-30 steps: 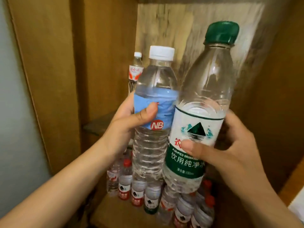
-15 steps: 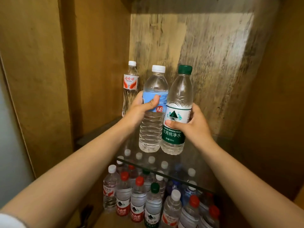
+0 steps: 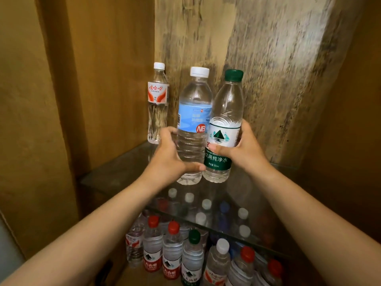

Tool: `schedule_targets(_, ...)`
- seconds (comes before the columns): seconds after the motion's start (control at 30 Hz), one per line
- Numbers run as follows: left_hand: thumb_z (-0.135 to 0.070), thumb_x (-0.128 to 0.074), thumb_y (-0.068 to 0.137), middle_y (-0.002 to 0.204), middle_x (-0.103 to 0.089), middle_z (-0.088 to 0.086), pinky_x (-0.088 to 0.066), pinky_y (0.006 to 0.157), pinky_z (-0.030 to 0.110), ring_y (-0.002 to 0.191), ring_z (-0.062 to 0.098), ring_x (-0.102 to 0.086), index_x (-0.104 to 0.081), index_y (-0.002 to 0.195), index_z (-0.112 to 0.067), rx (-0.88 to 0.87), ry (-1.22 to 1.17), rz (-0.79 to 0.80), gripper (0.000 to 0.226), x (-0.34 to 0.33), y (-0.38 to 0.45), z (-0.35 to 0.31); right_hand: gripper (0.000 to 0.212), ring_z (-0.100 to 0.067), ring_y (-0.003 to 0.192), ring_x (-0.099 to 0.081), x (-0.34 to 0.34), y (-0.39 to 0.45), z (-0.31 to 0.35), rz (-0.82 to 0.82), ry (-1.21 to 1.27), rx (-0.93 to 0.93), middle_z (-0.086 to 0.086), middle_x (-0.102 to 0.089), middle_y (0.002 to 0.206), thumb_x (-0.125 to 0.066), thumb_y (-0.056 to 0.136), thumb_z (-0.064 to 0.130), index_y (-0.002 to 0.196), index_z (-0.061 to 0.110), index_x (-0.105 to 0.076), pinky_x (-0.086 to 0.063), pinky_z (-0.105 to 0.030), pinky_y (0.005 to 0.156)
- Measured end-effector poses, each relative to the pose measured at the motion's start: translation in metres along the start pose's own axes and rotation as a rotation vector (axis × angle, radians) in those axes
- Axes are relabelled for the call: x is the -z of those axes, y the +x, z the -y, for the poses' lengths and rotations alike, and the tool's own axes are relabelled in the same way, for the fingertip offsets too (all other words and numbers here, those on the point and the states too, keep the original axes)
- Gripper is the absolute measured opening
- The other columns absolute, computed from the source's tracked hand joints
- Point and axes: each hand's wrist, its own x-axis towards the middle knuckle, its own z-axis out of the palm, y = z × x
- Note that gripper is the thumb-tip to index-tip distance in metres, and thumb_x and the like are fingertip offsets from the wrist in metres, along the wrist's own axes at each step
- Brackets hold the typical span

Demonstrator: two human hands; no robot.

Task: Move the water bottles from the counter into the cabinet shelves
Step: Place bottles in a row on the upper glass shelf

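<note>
Bottles (image 3: 194, 120) lower now, nr glass shelf (image 3: 257, 182)

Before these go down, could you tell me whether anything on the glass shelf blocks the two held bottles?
Nothing visible does. The glass shelf beneath the blue-label bottle and green-cap bottle looks bare; the only one standing there, the red-label bottle, sits in the back-left corner.

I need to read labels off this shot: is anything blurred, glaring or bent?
Head view: warm dim light; the blue-label bottle in the left hand and green-label bottle in the right hand read sharp; the back panel is smeared; the glass shelf hazes the caps beneath; wide-angle bends the edges.
</note>
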Motion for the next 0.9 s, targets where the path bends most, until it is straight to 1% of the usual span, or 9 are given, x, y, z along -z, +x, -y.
schedule_targets(0.1, -0.017, -0.089, 0.051, 0.111, -0.056, -0.006, -0.044, 0.097, 0.033, 0.107, 0.014, -0.056, -0.031, 0.111, -0.025, 0.037, 0.057, -0.056, 0.084, 0.002, 0.008, -0.001, 0.075, -0.015, 0.105, -0.058, -0.001, 0.005, -0.001, -0.011, -0.012, -0.011, 0.012, -0.059, 0.102, -0.083, 0.061, 0.004, 0.117, 0.027, -0.039, -0.046, -0.039, 0.098)
schedule_targets(0.2, -0.012, -0.087, 0.055, 0.11, -0.056, -0.006, -0.043, 0.1, 0.037, 0.11, 0.017, -0.055, -0.039, 0.119, -0.019, 0.056, 0.081, -0.05, 0.08, 0.001, 0.018, -0.002, 0.08, -0.015, 0.104, -0.058, -0.003, 0.011, -0.003, -0.03, -0.023, -0.024, 0.01, -0.059, 0.103, -0.084, 0.06, 0.005, 0.126, 0.02, -0.04, -0.046, -0.041, 0.098)
schedule_targets(0.27, -0.01, -0.086, 0.057, 0.117, -0.056, -0.002, -0.041, 0.101, 0.037, 0.113, 0.017, -0.052, -0.041, 0.124, -0.014, 0.065, 0.094, -0.059, 0.08, 0.001, 0.027, 0.002, 0.082, -0.018, 0.108, -0.057, -0.006, 0.018, -0.005, -0.051, -0.045, -0.044, 0.007, -0.06, 0.109, -0.085, 0.06, 0.009, 0.128, 0.02, -0.04, -0.045, -0.043, 0.098)
schedule_targets(0.37, -0.011, -0.084, 0.06, 0.127, -0.044, 0.005, -0.031, 0.109, 0.038, 0.122, 0.017, -0.038, -0.044, 0.125, -0.016, 0.102, 0.179, -0.119, 0.077, 0.001, 0.046, 0.01, 0.082, -0.02, 0.109, -0.057, -0.014, 0.029, -0.008, -0.081, -0.065, -0.076, 0.002, -0.06, 0.117, -0.085, 0.06, 0.011, 0.128, 0.022, -0.041, -0.046, -0.043, 0.097)
schedule_targets(0.47, -0.012, -0.083, 0.061, 0.139, -0.04, 0.009, -0.025, 0.113, 0.046, 0.137, 0.027, -0.024, -0.047, 0.126, -0.02, 0.137, 0.255, -0.142, 0.075, 0.002, 0.066, 0.018, 0.081, -0.022, 0.111, -0.056, -0.022, 0.042, -0.012, -0.103, -0.057, -0.1, -0.003, -0.059, 0.122, -0.085, 0.061, 0.01, 0.128, 0.021, -0.041, -0.046, -0.042, 0.097)
schedule_targets(0.53, -0.011, -0.084, 0.06, 0.14, -0.044, 0.01, -0.029, 0.11, 0.048, 0.136, 0.029, -0.029, -0.049, 0.124, -0.018, 0.149, 0.274, -0.154, 0.073, 0.002, 0.078, 0.023, 0.081, -0.025, 0.115, -0.054, -0.028, 0.051, -0.014, -0.115, -0.066, -0.119, -0.007, -0.053, 0.127, -0.085, 0.061, 0.011, 0.128, 0.021, -0.04, -0.045, -0.044, 0.099)
schedule_targets(0.67, -0.011, -0.084, 0.06, 0.135, -0.049, 0.008, -0.038, 0.104, 0.048, 0.126, 0.028, -0.044, -0.051, 0.122, -0.016, 0.187, 0.279, -0.203, 0.07, 0.003, 0.096, 0.032, 0.081, -0.026, 0.118, -0.051, -0.037, 0.069, -0.019, -0.111, -0.075, -0.151, -0.01, -0.049, 0.131, -0.084, 0.063, 0.012, 0.129, 0.023, -0.04, -0.043, -0.045, 0.102)
schedule_targets(0.8, -0.015, -0.08, 0.068, 0.126, -0.055, 0.006, -0.045, 0.095, 0.05, 0.115, 0.03, -0.054, -0.041, 0.121, -0.015, 0.205, 0.314, -0.284, 0.066, 0.003, 0.103, 0.041, 0.083, -0.026, 0.119, -0.049, -0.047, 0.083, -0.024, -0.118, -0.082, -0.163, -0.009, -0.046, 0.133, -0.083, 0.065, 0.013, 0.133, 0.025, -0.038, -0.041, -0.043, 0.104)
schedule_targets(0.9, -0.013, -0.077, 0.072, 0.125, -0.055, 0.01, -0.046, 0.094, 0.05, 0.113, 0.033, -0.055, -0.034, 0.121, -0.013, 0.203, 0.349, -0.33, 0.065, 0.003, 0.106, 0.045, 0.083, -0.026, 0.121, -0.046, -0.053, 0.093, -0.029, -0.127, -0.085, -0.155, -0.01, -0.041, 0.136, -0.082, 0.066, 0.014, 0.136, 0.025, -0.038, -0.039, -0.043, 0.105)
